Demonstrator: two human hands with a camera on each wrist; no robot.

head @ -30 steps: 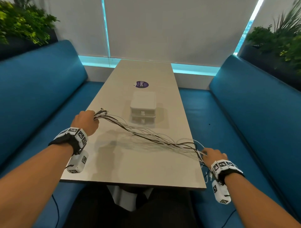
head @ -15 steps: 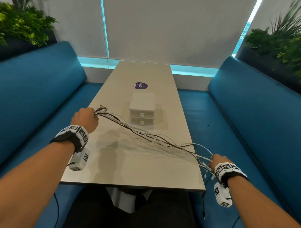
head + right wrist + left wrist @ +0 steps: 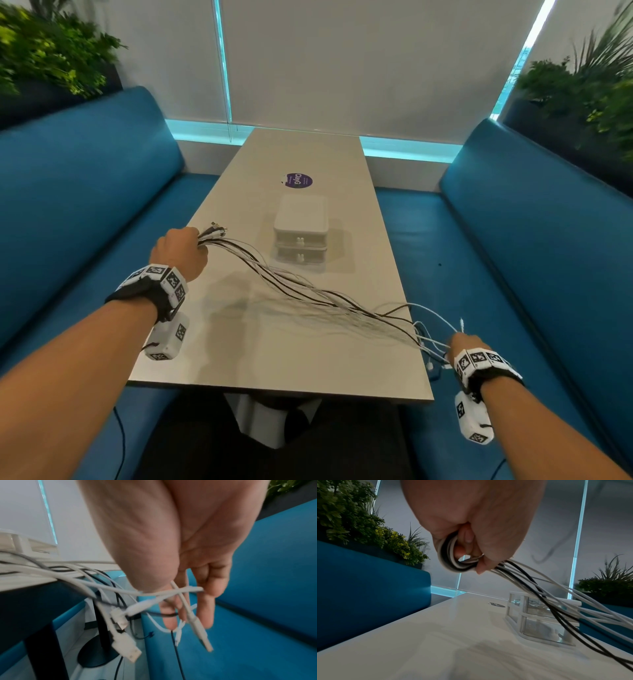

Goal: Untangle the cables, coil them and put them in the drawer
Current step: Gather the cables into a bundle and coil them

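A bundle of white and dark cables (image 3: 308,294) stretches over the table (image 3: 274,356) from left to right front. My left hand (image 3: 180,251) grips one end above the table's left side; connectors (image 3: 215,229) stick out past the fist. In the left wrist view this hand (image 3: 471,520) holds a looped part of the cables (image 3: 448,555). Off the table's right front corner, my right hand (image 3: 467,344) pinches the other ends. Cable ends (image 3: 106,588) pass between its thumb and fingers (image 3: 205,608), and a white USB plug (image 3: 126,646) dangles. The white two-drawer unit (image 3: 301,236) stands mid-table, both drawers closed.
Blue benches (image 3: 85,205) (image 3: 531,257) run along both sides of the table. A purple round sticker (image 3: 298,180) lies beyond the drawer unit. Plants stand behind each bench back. The table's dark pedestal foot (image 3: 96,654) is below the right hand.
My right hand has moved right and back toward me, off the table's corner, drawing the cables out longer. The left hand has stayed about where it was.
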